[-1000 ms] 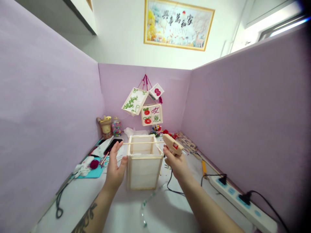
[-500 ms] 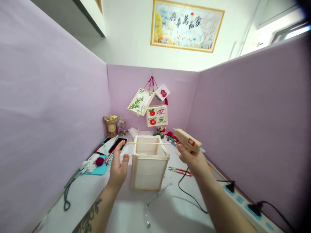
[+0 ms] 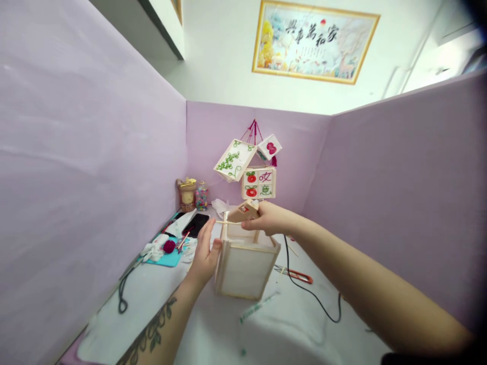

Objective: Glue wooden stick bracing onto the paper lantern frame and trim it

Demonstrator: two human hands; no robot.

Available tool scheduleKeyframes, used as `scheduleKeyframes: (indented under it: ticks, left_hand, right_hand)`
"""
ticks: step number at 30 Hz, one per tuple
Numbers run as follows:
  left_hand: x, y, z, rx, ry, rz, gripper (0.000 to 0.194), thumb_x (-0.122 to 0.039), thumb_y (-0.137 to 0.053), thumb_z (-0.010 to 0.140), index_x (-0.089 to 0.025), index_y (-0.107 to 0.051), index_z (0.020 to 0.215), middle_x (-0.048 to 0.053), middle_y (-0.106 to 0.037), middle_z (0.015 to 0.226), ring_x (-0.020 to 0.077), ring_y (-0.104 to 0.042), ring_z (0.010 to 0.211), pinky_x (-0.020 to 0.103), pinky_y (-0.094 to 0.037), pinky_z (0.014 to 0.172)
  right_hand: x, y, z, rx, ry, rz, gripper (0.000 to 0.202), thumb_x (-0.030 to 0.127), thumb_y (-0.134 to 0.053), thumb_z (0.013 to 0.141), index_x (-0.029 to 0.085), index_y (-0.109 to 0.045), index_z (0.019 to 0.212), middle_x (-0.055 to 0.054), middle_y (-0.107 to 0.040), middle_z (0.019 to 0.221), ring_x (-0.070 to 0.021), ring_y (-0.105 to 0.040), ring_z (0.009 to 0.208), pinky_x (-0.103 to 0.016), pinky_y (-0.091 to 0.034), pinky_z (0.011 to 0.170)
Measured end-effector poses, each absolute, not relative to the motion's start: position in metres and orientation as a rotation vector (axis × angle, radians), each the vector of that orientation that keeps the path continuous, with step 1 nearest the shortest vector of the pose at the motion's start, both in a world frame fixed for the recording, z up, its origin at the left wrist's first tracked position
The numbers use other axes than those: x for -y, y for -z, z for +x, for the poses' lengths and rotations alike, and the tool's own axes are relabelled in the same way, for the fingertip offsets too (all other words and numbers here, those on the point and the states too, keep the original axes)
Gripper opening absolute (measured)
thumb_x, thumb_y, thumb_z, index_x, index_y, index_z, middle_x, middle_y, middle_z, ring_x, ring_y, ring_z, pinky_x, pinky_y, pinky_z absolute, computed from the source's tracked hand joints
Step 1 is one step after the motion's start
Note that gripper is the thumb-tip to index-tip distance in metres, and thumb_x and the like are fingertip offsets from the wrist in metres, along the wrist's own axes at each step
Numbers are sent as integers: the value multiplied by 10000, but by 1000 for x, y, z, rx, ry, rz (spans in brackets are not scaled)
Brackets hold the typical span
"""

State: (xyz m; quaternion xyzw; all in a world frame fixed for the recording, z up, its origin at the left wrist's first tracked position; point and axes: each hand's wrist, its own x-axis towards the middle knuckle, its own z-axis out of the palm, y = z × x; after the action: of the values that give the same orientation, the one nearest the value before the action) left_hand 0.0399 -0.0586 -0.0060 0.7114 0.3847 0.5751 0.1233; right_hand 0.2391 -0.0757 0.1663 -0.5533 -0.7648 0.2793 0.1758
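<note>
An open-topped box of pale wooden strips and white panels (image 3: 247, 271) stands upright before me. Across its top runs a thin wooden stick (image 3: 228, 222). My left hand (image 3: 207, 253) is at the box's left side, fingers stretched up and thumb apart, a fingertip at the stick's left end. In my right hand (image 3: 272, 218) is a beige glue gun (image 3: 243, 210), its body over the box's top and pointing left. My fingers hide its handle, and the stick's right end is hidden too.
Red-handled snips (image 3: 300, 276) and the black cord (image 3: 312, 294) lie to the right. At left are a phone (image 3: 196, 225), a dark red yarn ball (image 3: 169, 247) and a turquoise sheet (image 3: 167, 260). Decorated boxes (image 3: 258, 183) hang at the back, beside a bead jar (image 3: 202, 197).
My right hand has brought the glue gun left, from beside the box to above its top. My left hand stays at the box's left side. The view has turned slightly left.
</note>
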Motion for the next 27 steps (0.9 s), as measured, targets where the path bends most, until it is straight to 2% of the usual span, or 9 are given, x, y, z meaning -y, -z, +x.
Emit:
scheduleKeyframes:
  ticks: [11, 18, 22, 27]
  left_hand:
    - [60, 4, 42, -1094, -1685, 2059, 598, -549, -332, 955, -221, -357, 1454, 134, -365, 1505, 253, -314, 1409, 478, -257, 1159]
    - [58, 7, 44, -1048, -1706, 1954, 614, -575, -383, 931, -206, -394, 1422, 154, -384, 1482, 272, -325, 1399, 494, -271, 1145]
    - [58, 7, 44, -1010, -1724, 1958, 572, -570, -388, 933, -204, -459, 1367, 151, -422, 1447, 265, -358, 1378, 488, -275, 1143]
    - [58, 6, 43, -1029, -1712, 1989, 565, -550, -379, 944, -198, -443, 1381, 155, -417, 1451, 260, -356, 1379, 487, -288, 1138]
  right_hand:
    - [78, -152, 235, 2121, -748, -1508, 128, 239, -692, 723, 163, -645, 815, 22, -565, 644, -61, -433, 468, -179, -350, 425]
    - [80, -152, 236, 2097, -788, -1526, 207, 227, -700, 707, 165, -676, 903, 21, -572, 638, -79, -468, 480, -180, -351, 411]
    - [79, -151, 236, 2110, -793, -1496, 130, 243, -691, 707, 171, -658, 810, 35, -540, 588, -78, -444, 455, -187, -357, 405]
    - [78, -150, 235, 2129, -753, -1493, 96, 246, -689, 704, 173, -633, 731, 40, -516, 544, -77, -423, 421, -196, -346, 393]
